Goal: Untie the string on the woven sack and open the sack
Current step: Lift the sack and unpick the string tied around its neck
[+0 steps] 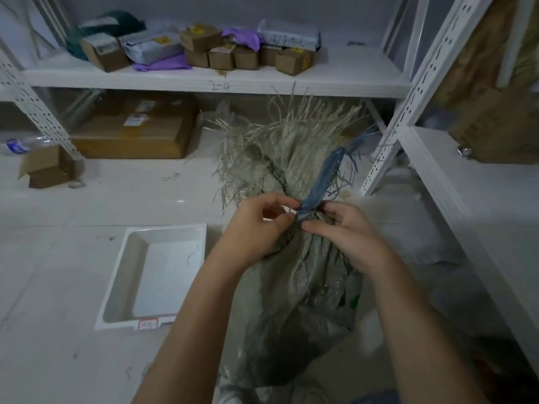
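Observation:
A grey-green woven sack point(294, 310) stands on the floor in front of me, its neck bunched tight and its frayed top point(280, 141) fanning out above. A blue string point(316, 185) is wound round the neck, with loose blue ends sticking up to the right. My left hand point(256, 228) pinches at the knot from the left with thumb and fingertips. From the right, my right hand point(347, 231) grips the neck and string with its fingers.
A white plastic tray point(116, 287) lies on the floor to the left of the sack. White metal shelving point(320, 83) runs behind and along the right, holding cardboard boxes point(293, 61) and parcels. A large flat box point(137, 126) and a small open box point(46, 167) sit at floor level.

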{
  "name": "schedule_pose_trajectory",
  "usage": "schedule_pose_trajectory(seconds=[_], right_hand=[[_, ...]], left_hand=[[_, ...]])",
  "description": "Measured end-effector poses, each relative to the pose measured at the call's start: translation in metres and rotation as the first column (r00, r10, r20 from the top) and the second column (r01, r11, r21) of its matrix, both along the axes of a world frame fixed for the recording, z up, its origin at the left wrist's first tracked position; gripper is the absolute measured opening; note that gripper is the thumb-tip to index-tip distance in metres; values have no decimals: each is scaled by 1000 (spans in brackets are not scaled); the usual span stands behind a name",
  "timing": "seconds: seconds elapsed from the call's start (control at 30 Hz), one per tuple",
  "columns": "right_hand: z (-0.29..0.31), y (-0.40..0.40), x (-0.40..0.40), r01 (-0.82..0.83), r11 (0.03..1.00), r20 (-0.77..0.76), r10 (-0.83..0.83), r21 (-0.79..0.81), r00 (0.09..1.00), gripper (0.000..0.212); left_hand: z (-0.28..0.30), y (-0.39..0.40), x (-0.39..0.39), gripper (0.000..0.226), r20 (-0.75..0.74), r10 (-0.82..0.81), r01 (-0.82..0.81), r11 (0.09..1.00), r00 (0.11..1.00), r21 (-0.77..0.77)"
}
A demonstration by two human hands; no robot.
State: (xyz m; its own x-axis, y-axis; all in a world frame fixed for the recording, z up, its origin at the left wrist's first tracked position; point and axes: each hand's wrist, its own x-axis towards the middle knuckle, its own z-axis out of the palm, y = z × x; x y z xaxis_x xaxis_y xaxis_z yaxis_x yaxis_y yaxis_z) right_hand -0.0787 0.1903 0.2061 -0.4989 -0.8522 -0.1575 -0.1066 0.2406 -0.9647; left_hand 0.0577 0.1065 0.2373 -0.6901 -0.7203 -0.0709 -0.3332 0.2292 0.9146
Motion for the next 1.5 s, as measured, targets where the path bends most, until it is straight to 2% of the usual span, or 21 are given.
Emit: schedule_pose_trajectory(seconds=[0.13, 0.3, 0.43, 0.53, 0.6, 0.67, 0.73, 1.03, 1.1, 1.17, 1.27, 1.33, 1.4, 1.43, 1.5], right_hand=[[1, -2, -2, -33, 999, -34, 33, 7, 999, 30], [6, -5, 3, -76, 994, 6, 76, 72, 997, 34], [10, -10, 10, -60, 990, -19, 63, 124, 998, 21], [10, -9, 10, -14, 991, -63, 23, 135, 998, 11], [9, -8, 8, 52, 994, -106, -42, 95, 993, 21], [10, -4, 8, 116, 992, -239, -103, 40, 966, 34], [12, -1, 14, 141, 990, -363, -133, -4, 922, 35], [4, -20, 36, 24, 998, -445, 2, 54, 896, 29], [3, -23, 34, -7, 997, -418, 37, 75, 908, 25], [3, -23, 28, -33, 996, -349, 61, 84, 935, 25], [8, -22, 22, -33, 996, -211, 49, 78, 976, 28], [10, -21, 18, -15, 997, -124, 25, 75, 992, 30], [12, -19, 16, 11, 999, -61, -7, 53, 998, 14], [13, -18, 15, 26, 999, -46, -25, 33, 999, 13], [15, -16, 11, 39, 999, -20, -39, 1, 999, 21]], left_hand=[[-11, -3, -7, 30, -81, -58, 61, 998, 995, 28], [-16, -10, -10, 44, -165, 7, 7, 997, 986, 80], [-14, -11, -11, 46, -195, 46, -21, 991, 980, 130], [-13, -13, -10, 46, -177, 89, -64, 988, 980, 140], [-12, -14, -9, 46, -156, 150, -127, 981, 976, 148], [-13, -15, -9, 45, -133, 204, -183, 971, 970, 153], [-11, -15, -9, 45, -103, 215, -201, 971, 971, 132], [-16, -20, -5, 41, -41, 281, -282, 959, 959, -15], [-14, -22, -1, 33, -42, 261, -261, 965, 965, 7], [-10, -24, 3, 23, -73, 236, -228, 968, 969, 104], [-6, -27, 8, 33, -134, 178, -146, 965, 975, 217], [-4, -27, 11, 41, -190, 138, -102, 977, 972, 188], [-2, -25, 10, 44, -255, 79, -53, 993, 964, 109], [-2, -24, 9, 46, -286, 43, -20, 996, 957, 84], [-2, -22, 8, 51, -344, -11, 35, 998, 939, 61]])
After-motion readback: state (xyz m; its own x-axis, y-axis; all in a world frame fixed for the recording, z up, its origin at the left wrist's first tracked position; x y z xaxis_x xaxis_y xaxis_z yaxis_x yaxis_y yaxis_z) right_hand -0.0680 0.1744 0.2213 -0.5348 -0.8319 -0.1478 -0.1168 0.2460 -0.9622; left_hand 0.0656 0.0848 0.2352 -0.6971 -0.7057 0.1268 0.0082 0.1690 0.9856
